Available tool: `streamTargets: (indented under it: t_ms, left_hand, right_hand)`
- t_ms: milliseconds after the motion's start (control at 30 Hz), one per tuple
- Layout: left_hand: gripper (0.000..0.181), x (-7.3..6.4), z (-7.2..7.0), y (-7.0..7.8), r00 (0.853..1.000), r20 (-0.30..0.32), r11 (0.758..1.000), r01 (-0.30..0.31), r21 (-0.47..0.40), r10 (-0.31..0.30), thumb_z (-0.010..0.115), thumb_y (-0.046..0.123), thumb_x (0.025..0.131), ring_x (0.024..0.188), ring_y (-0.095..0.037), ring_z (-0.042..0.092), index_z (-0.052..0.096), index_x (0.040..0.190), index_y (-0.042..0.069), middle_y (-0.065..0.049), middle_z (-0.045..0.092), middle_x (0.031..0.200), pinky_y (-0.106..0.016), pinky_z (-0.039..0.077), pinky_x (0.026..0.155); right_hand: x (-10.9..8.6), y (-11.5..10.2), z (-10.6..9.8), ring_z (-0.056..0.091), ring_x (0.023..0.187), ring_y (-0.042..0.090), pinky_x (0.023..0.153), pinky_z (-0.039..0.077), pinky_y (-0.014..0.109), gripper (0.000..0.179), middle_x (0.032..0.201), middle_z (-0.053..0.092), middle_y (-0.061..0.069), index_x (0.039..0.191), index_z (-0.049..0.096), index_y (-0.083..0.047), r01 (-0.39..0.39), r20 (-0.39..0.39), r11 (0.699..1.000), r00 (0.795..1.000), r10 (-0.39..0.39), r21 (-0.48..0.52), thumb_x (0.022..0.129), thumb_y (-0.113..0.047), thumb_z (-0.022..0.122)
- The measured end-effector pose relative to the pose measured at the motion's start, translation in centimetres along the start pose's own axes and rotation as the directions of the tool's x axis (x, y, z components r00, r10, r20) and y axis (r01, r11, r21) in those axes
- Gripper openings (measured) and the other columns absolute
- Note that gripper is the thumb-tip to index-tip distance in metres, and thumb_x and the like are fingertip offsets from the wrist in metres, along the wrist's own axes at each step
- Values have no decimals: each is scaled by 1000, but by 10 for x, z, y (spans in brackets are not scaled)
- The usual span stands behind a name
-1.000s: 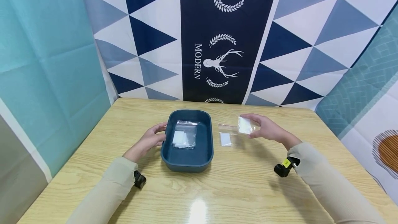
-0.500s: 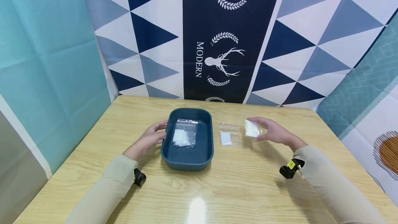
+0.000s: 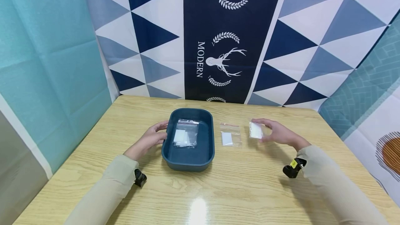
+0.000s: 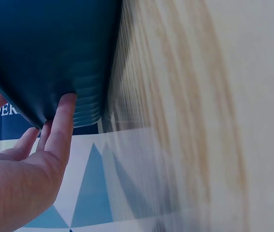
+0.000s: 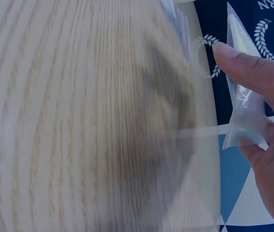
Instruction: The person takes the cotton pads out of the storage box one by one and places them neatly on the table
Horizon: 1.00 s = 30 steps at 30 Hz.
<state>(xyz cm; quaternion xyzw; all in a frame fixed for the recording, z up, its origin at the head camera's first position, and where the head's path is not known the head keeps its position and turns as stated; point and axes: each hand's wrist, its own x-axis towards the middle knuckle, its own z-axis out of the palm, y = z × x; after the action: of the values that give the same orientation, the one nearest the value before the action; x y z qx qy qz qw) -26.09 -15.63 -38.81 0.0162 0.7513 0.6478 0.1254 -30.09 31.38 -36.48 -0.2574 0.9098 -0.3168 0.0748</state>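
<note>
My right hand (image 3: 279,134) pinches a small clear zip bag (image 3: 256,130) with a white square in it, thumb on one side and fingers on the other. The bag (image 5: 246,92) stands on edge in the right wrist view, over the table. My left hand (image 3: 151,140) touches the outer left side of a dark blue bin (image 3: 187,166). In the left wrist view, a straight finger (image 4: 62,123) presses on the bin's wall. Several similar bags (image 3: 185,136) lie piled inside the bin. Between bin and right hand, another zip bag (image 3: 230,136) lies flat on the table.
The bin stands on a light wooden table (image 3: 243,190). A patterned cloth (image 3: 156,37) hangs behind the table's far edge, with a teal cloth (image 3: 53,61) at the left. Each wrist carries a small black camera (image 3: 292,169).
My right hand has moved right and slightly down with the zip bag, away from the one lying flat. My left hand has stayed at the bin's side. The head view has shifted slightly.
</note>
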Motion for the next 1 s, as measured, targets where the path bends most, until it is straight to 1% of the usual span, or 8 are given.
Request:
streamTargets:
  t_ms: [133,267,367,567,733,867,1000]
  left_hand:
    - [64,0,0,0,1000,3,1000,-4,-6,4,51,1,86,113,-32,51,29,146,8,-18,32,142,-41,45,91]
    - [64,1,0,-1,1000,7,1000,-14,-2,14,51,1,86,114,-32,51,28,146,8,-18,32,142,-41,46,91]
    - [64,1,0,-1,1000,5,1000,-14,-1,14,51,1,86,113,-32,52,28,146,8,-18,32,142,-41,46,90]
    - [64,0,0,-1,1000,2,1000,-12,2,12,51,2,86,113,-32,52,28,146,8,-18,32,142,-40,47,90]
    - [63,0,0,-1,1000,1,1000,-13,-2,13,51,2,87,113,-32,52,29,146,8,-18,32,142,-40,46,90]
    - [63,0,0,-1,1000,5,1000,-12,-4,12,50,1,87,114,-33,51,29,146,8,-18,32,142,-41,46,91]
    - [63,0,0,0,1000,9,1000,-15,-4,15,51,2,87,114,-33,52,29,146,9,-18,32,142,-41,46,91]
  right_hand:
    - [-1,2,0,19,133,44,101,17,65,84,146,30,19,141,39,-8,-6,38,1000,999,7,-18,69,-17,81]
    - [-2,4,2,17,133,46,101,16,65,84,147,29,19,142,39,-7,-32,53,999,998,33,-17,70,-17,81]
    - [-2,5,3,18,133,46,102,16,64,84,147,28,20,142,38,-7,-37,51,999,998,37,-5,70,-18,81]
    - [-2,7,5,21,131,46,103,18,62,83,145,31,22,141,38,-4,-7,36,1000,999,6,11,71,-19,80]
    - [0,8,7,24,131,43,104,20,58,80,146,31,19,141,38,-6,-5,18,999,1000,4,51,73,-17,78]
    - [2,4,8,26,131,44,105,20,57,80,146,31,19,141,37,-4,-3,17,997,1000,1,76,74,-20,78]
    - [5,-1,10,26,132,42,106,20,56,78,145,32,19,141,37,-3,-10,11,995,1000,9,97,76,-16,76]
